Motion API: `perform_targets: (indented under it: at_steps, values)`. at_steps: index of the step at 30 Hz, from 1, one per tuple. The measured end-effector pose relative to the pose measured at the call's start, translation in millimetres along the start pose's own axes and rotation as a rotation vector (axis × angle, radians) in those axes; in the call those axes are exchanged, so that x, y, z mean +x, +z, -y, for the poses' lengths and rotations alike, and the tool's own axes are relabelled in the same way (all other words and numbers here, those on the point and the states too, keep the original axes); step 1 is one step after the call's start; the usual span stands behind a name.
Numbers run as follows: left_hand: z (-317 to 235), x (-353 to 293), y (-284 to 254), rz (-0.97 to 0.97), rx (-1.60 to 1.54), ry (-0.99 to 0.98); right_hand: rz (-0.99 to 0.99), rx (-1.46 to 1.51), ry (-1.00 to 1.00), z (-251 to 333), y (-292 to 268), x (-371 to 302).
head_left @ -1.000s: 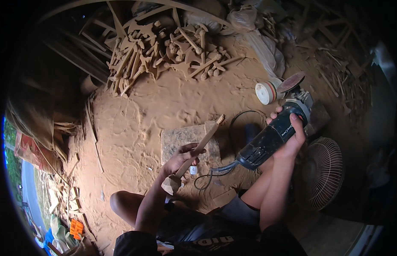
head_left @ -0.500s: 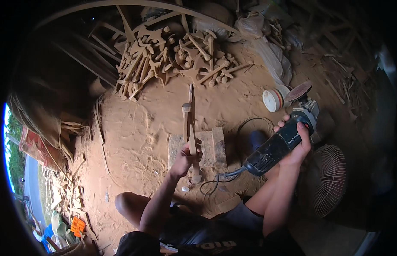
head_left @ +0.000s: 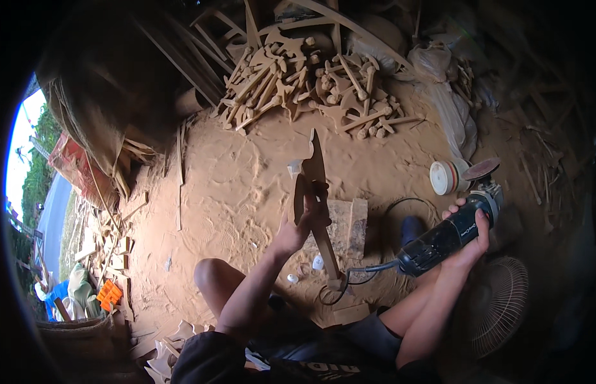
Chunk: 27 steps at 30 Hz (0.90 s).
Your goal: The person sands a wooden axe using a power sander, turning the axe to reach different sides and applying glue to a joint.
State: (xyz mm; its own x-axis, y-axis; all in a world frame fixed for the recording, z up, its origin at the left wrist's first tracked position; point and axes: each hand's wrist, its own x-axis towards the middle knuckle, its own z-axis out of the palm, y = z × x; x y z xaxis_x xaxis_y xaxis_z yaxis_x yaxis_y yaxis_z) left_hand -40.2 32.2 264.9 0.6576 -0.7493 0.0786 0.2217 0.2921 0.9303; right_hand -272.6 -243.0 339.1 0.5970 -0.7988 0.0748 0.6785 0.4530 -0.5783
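My left hand [head_left: 299, 232] is closed around an axe-shaped wooden piece [head_left: 325, 251], gripping it near its broad head. The head points away from me, and the knobbed handle end hangs down toward my lap. A dark angle grinder [head_left: 432, 246] with a round sanding disc [head_left: 481, 169] is in my right hand [head_left: 467, 246], its fingers wrapped round the body. The disc points up and away, apart from the wood. Whether it spins, I cannot tell. Behind the wooden piece, a dusty block [head_left: 355, 227] lies on the ground.
Many carved wooden pieces [head_left: 272, 83] are heaped at the back. A round white tub [head_left: 442, 178] stands near the disc. A fan [head_left: 499, 307] is at right, below the grinder. The power cord [head_left: 368, 269] loops by the handle end. Sawdust covers the ground [head_left: 234, 192]. Wood scraps [head_left: 118, 256] lie left.
My left hand has moved up the wooden piece toward its head, and the piece has turned to show its broad side. The grinder stays held; the whole view has shifted.
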Motion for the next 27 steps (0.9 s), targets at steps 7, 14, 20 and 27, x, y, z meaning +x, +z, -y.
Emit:
perform_targets:
  at_steps: [7,14,20,27]
  values:
    - [-27,0,23,0.072,-0.200,0.122,-0.023,0.001,0.015,-4,3,-1]
    - [-61,12,16,-0.311,-0.405,-0.087,-0.049,-0.004,0.026,-13,7,0]
    - [-66,15,4,-0.323,-0.410,-0.121,-0.045,-0.005,0.057,-17,12,-1]
    - [-65,7,7,-0.281,-0.281,-0.036,-0.053,-0.021,0.054,-23,13,-1]
